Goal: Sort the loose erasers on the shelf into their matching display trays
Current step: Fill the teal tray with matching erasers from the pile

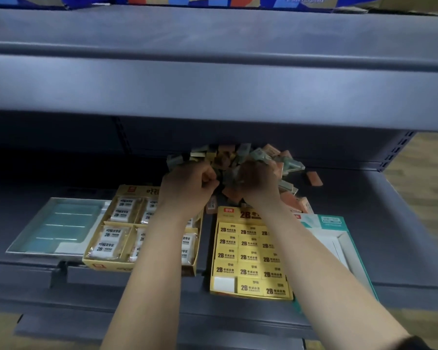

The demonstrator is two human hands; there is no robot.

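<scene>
Under the overhanging upper shelf (213,84), at the back of the grey shelf (379,223): a heap of loose erasers (238,157), mixed orange, pale green and tan, part of it in shadow. One orange eraser (314,178) lies apart, right of the heap.

Both bare forearms reach in from below.

Left hand (187,188): at the left edge of the heap, back of hand up, fingers curled tight toward the palm, thumb against the forefinger. Cannot tell whether anything is inside the curl.

Right hand (258,183): pressed into the middle of the heap, fingers (250,170) bent down among the erasers, pale green ones lying over and around them. Blurred; cannot tell if it has a real hold on any.

Along the front of the shelf, left to right:
- grey tray (28,233) with flat teal erasers in rows.
- yellow divided tray (104,266) of white wrapped erasers marked 2B; the left forearm crosses over it.
- yellow tray (234,213) packed with yellow 2B erasers; one white one at the front left corner. Orange erasers from the heap spill down just behind it.
- white and teal box (334,221), partly under the right forearm.
</scene>
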